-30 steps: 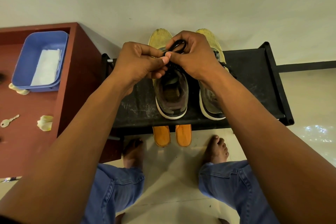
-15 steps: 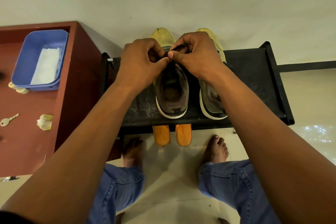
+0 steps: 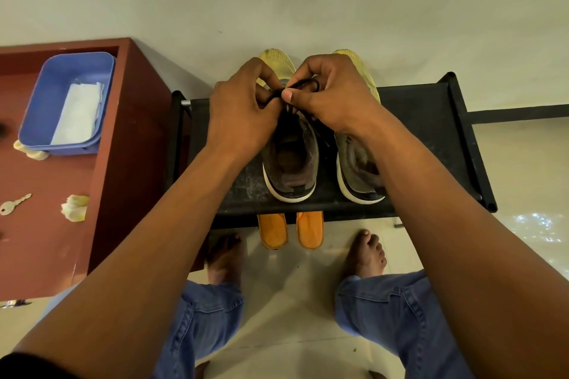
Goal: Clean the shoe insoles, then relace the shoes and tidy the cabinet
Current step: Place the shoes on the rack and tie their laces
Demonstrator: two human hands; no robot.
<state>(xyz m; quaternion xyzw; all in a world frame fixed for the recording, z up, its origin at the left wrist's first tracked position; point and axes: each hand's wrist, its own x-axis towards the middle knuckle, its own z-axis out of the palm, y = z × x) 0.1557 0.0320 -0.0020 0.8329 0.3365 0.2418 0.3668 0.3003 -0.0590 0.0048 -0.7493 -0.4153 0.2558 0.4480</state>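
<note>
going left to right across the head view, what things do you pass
small metal key → blue plastic tub holding white cloth → red-brown wooden cabinet → left hand → black shoelace → right hand → black fabric shoe rack

Two yellow-toed, brown-lined shoes, left shoe [image 3: 289, 160] and right shoe [image 3: 358, 169], stand side by side, toes toward 12 o'clock; a black lace [image 3: 303, 84] loops above the left one.

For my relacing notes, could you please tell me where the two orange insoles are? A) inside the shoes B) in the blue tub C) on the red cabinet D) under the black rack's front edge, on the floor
D: the insoles poke out from under the rack, below the shoes.
</note>
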